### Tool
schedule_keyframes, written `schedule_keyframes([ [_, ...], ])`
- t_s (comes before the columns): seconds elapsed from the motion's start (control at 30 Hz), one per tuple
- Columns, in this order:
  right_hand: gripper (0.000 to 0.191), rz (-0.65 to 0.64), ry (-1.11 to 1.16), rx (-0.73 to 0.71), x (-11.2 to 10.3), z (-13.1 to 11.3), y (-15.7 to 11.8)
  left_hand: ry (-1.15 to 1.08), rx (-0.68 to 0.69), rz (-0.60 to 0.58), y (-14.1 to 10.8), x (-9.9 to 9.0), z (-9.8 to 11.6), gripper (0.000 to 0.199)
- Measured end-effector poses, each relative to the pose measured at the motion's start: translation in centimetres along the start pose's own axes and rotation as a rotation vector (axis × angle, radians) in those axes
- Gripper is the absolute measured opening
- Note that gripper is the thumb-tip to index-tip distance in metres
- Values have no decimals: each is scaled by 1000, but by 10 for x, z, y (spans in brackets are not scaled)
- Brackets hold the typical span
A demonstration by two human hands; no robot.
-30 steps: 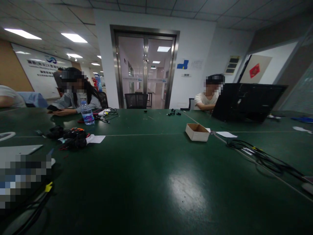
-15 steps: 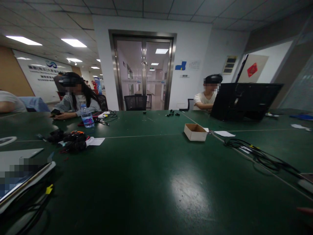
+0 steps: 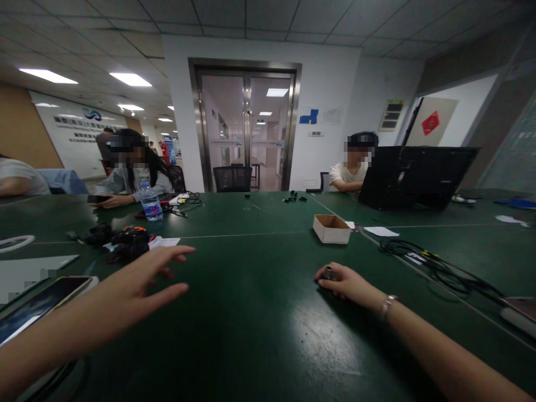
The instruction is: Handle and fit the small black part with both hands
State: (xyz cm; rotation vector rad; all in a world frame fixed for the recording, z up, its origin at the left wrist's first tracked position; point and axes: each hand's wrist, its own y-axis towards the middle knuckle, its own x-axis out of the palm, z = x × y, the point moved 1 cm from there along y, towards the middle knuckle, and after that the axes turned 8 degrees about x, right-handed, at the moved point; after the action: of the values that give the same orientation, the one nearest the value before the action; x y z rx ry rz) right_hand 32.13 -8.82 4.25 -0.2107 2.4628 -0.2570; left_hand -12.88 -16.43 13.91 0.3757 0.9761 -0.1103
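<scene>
My right hand [image 3: 341, 283] is closed around a small metallic cylindrical piece [image 3: 329, 272] with an opening in its top; its exact kind is hard to make out. The hand is low over the green tabletop [image 3: 251, 312], and a bracelet circles its wrist. Just beyond it stands an open cardboard box [image 3: 330, 233], whose contents I cannot see. My left hand [image 3: 148, 282] hovers above the table at the left, palm turned inward, thumb and fingers apart, with nothing in it.
At the left lie a phone [image 3: 42, 304], a tangle of black gear [image 3: 119, 240] and a water bottle [image 3: 151, 202]. Black cables [image 3: 435, 268] run along the right. A monitor [image 3: 419, 177] stands at the back right. Two people sit across the table.
Both my hands have come into view over the table, the right one with the metallic piece in its fingers. The view has tilted up slightly.
</scene>
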Motion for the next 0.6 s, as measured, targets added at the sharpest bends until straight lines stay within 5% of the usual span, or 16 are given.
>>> schedule_keyframes([
  [0.1,20,21,-57,-73,47,-35,56,26,202,-234,67,58,32,53],
  [0.2,13,161,-208,-209,87,-66,103,104,317,-159,122,123,47,51],
  [0.33,19,276,-308,-257,118,-93,138,38,255,-42,162,184,39,43],
  [0.43,17,321,-317,-234,125,-99,144,-57,235,105,169,202,22,41],
  [0.6,14,319,-294,-266,126,-95,140,-210,237,233,164,201,0,29],
])
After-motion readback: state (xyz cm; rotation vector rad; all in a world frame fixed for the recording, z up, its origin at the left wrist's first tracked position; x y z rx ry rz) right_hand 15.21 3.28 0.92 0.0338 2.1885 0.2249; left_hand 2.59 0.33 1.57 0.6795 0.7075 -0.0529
